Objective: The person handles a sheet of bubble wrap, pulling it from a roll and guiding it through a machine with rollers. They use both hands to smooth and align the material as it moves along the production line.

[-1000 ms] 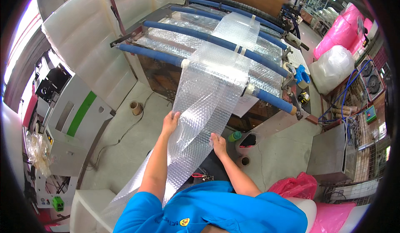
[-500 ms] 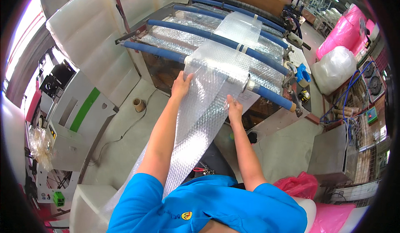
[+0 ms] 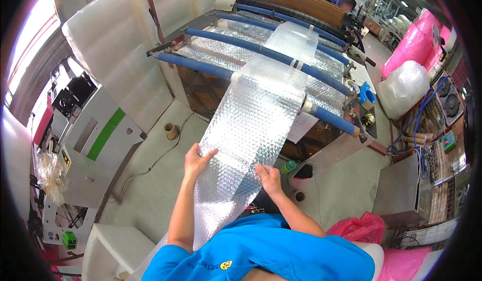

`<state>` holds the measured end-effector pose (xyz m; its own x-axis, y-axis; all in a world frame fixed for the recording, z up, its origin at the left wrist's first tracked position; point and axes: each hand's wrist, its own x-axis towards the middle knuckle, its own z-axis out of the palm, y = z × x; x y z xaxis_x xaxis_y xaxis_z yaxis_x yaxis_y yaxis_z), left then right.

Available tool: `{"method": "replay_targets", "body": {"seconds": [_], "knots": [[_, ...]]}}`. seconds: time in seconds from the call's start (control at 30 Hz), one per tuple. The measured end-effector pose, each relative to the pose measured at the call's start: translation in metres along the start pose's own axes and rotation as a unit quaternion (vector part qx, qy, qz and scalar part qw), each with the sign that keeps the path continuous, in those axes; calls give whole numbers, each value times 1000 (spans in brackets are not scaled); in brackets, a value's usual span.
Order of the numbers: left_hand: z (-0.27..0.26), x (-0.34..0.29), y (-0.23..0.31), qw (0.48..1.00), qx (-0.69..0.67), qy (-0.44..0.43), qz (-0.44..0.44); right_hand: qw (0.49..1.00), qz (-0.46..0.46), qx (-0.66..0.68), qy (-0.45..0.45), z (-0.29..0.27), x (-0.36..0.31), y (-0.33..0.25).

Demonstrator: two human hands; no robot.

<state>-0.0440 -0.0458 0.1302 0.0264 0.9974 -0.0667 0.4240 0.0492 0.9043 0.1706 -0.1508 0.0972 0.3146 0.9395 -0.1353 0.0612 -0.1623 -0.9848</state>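
Observation:
A long strip of clear, shiny bubble wrap runs from the machine's front blue roller down toward my body. My left hand grips its left edge, thumb on top and fingers partly hidden beneath. At the right edge, slightly nearer to me, my right hand pinches the sheet. Between both hands the wrap is drawn fairly flat; its lower part trails past my lap to the lower left. Further back, the film passes over several parallel blue rollers.
On the machine's right end lie blue tape and a yellow-black tape measure. A grey cabinet with a green stripe stands left. A cardboard core and a cable are on the floor. Pink rolls stand back right; another person is far back.
Both hands have moved from near the front roller down toward my body, pulling the bubble wrap along. More of the strip now stretches between the roller and my hands.

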Motion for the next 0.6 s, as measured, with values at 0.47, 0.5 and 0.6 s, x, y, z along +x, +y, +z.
{"method": "replay_targets", "body": {"seconds": [0.47, 0.5, 0.6], "knots": [[64, 41, -73, 998, 54, 31, 19, 999, -48, 2, 6, -11, 53, 66], [68, 46, -75, 998, 60, 22, 16, 999, -37, 15, 20, -11, 59, 73], [80, 59, -81, 998, 65, 2, 13, 998, -36, 22, 56, -14, 69, 91]]}}
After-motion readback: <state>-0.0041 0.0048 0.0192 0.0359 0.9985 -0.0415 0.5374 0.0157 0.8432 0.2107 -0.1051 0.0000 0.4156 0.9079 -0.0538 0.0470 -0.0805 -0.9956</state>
